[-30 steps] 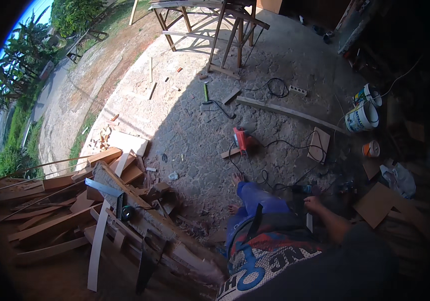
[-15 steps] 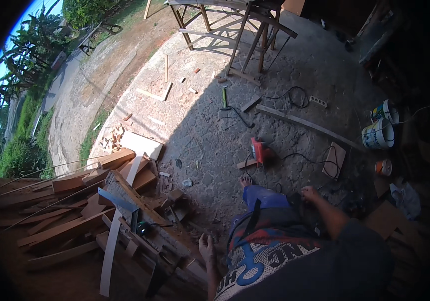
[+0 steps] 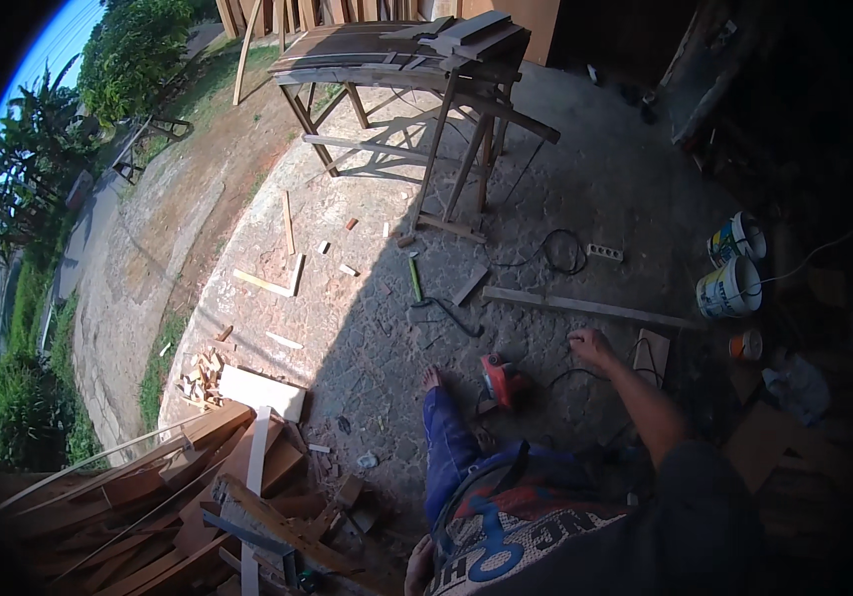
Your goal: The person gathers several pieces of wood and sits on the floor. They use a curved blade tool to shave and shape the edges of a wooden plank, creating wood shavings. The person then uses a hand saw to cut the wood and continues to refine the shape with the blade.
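My right hand [image 3: 592, 347] hangs out in front over the concrete floor, its fingers curled in and nothing visible in them. Below it and to the left, a red corded power tool [image 3: 503, 380] rests on the floor near my foot, apart from the hand. My left hand [image 3: 419, 566] is low beside my shirt at the bottom edge, fingers loosely stretched and holding nothing I can see. Left of that hand lie a plank with rough edges [image 3: 257, 517] and a carpenter's square or saw-like blade [image 3: 237, 529], partly cut off by shadow.
A wooden workbench [image 3: 347, 74] bearing boards stands ahead. On the floor lie a long timber strip [image 3: 585, 307], a green-handled tool [image 3: 414, 278], a power strip [image 3: 604, 252] and cables. Paint buckets [image 3: 729, 288] stand at right. Stacked lumber [image 3: 138, 526] fills the lower left.
My view has tilted up, bringing more of the workbench in. One leg has stepped forward. My right hand has swung forward, and my left hand has dropped back toward the lower edge.
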The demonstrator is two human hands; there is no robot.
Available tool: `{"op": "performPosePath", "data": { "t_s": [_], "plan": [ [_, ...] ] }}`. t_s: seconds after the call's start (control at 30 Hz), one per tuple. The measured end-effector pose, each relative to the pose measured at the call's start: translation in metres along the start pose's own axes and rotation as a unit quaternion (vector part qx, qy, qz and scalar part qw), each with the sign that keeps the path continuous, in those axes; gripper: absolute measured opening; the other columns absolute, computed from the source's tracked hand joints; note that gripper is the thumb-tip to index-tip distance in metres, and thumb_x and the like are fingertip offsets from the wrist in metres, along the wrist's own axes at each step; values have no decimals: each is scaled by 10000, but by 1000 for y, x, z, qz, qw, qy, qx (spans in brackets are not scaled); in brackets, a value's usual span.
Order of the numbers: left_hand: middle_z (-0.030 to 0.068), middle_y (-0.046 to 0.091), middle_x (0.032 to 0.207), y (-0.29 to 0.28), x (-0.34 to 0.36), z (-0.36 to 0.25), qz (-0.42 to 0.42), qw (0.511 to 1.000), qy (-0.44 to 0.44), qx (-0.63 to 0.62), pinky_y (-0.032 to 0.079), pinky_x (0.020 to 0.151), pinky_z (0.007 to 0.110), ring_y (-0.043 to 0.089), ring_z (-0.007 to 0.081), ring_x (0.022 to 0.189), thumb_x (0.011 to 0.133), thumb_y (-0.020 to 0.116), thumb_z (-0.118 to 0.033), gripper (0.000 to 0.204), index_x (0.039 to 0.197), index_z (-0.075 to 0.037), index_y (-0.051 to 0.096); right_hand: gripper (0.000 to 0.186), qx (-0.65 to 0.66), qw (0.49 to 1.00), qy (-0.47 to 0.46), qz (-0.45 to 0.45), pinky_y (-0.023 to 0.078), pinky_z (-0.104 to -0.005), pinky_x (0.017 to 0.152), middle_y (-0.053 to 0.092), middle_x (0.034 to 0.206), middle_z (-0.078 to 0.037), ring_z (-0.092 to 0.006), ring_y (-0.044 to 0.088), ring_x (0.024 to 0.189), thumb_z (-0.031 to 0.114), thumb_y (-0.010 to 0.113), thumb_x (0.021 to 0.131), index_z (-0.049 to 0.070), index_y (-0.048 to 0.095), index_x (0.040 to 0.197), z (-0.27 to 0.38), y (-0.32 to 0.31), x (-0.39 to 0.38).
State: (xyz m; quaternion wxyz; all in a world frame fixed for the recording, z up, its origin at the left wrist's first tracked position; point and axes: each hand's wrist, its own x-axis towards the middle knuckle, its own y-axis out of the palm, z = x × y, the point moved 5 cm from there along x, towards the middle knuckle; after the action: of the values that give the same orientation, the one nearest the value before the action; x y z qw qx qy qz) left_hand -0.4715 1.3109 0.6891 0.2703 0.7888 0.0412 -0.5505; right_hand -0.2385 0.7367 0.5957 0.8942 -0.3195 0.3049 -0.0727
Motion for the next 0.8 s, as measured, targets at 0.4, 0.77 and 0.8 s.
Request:
{"op": "performPosePath", "data": {
  "t_s": [0.4, 0.77, 0.8],
  "plan": [
    [89, 685, 1090, 77, 193, -254, -157, 969, -18, 190, 504, 879, 357, 657, 192, 967, 1045, 479, -366, 389, 1173, -32, 633, 479, -178, 953, -64, -236, 466, -434, 1054, 575, 1378, -193, -368, 558, 1270, 206, 613, 896, 70, 574, 1354, 215, -166, 360],
    [77, 684, 1020, 50, 238, -321, -254, 952, -15, 173, 516, 812, 326, 658, 169, 911, 1020, 546, -322, 346, 1149, -14, 639, 692, -254, 935, 104, -225, 345, -564, 1125, 425, 1473, -239, -444, 424, 1360, 193, 621, 894, 135, 320, 1515, 329, -206, 497],
    [76, 684, 1014, 46, 234, -317, -258, 952, -14, 165, 517, 806, 323, 658, 167, 906, 1018, 552, -318, 343, 1147, -13, 639, 679, -249, 940, 88, -217, 354, -568, 1113, 448, 1446, -228, -445, 436, 1346, 202, 626, 909, 133, 318, 1510, 330, -197, 493]
  ]
}}
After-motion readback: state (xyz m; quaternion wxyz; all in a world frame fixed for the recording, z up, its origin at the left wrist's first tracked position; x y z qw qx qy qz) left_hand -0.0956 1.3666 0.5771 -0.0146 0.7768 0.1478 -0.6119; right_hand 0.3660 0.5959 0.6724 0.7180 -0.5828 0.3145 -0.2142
